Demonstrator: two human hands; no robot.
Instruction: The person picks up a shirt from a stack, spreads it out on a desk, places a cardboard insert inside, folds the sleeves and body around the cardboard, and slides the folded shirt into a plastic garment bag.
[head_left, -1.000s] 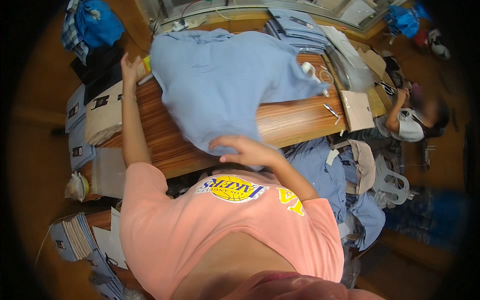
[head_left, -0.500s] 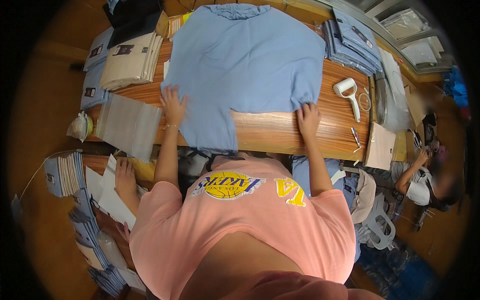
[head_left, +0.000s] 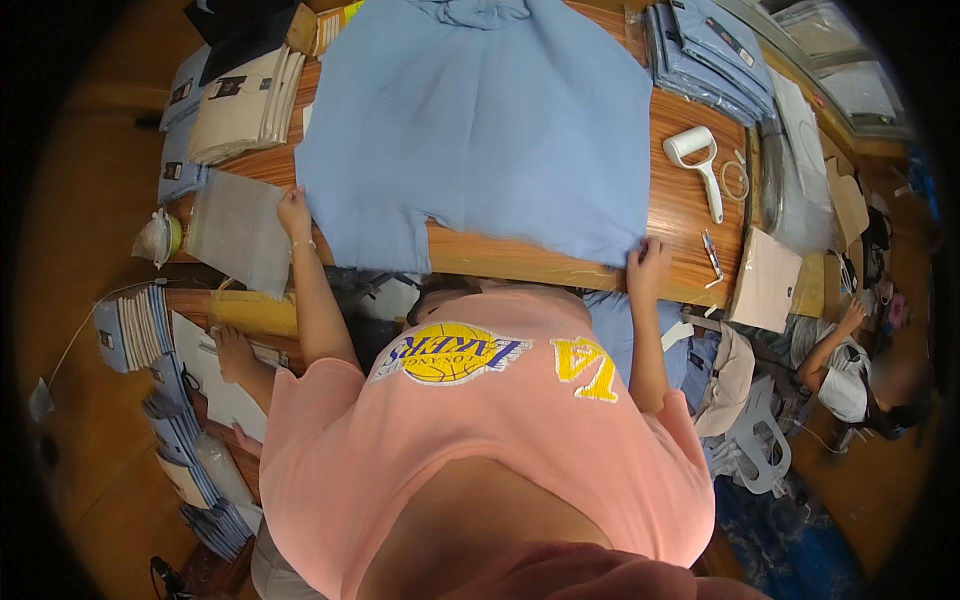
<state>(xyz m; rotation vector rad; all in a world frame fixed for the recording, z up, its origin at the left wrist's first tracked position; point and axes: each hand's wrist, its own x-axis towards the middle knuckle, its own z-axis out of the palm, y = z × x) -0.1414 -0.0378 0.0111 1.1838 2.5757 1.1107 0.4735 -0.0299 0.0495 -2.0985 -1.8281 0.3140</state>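
Wooden worktable (head_left: pixel 560 262) carried a light-blue cotton shirt (head_left: pixel 480 120) spread flat, unfolded. Left hand (head_left: pixel 294 213) pressed its nine-o'clock sleeve, fingers flat; right hand (head_left: pixel 648 268) pinned the four-o'clock hem. Folding remained.

Wooden tabletop (head_left: pixel 540 262) carries a white lint roller (head_left: pixel 697 160) at right, a pen (head_left: pixel 710 254) just below it, a tan envelope (head_left: pixel 765 280) at the right edge. Stack of folded blue garments in clear bags (head_left: pixel 705 55) top right. Pile of beige folded garments (head_left: pixel 245 105) top left, clear plastic bag (head_left: pixel 235 232) hanging off the left edge. Another person (head_left: pixel 860 365) sits lower right.
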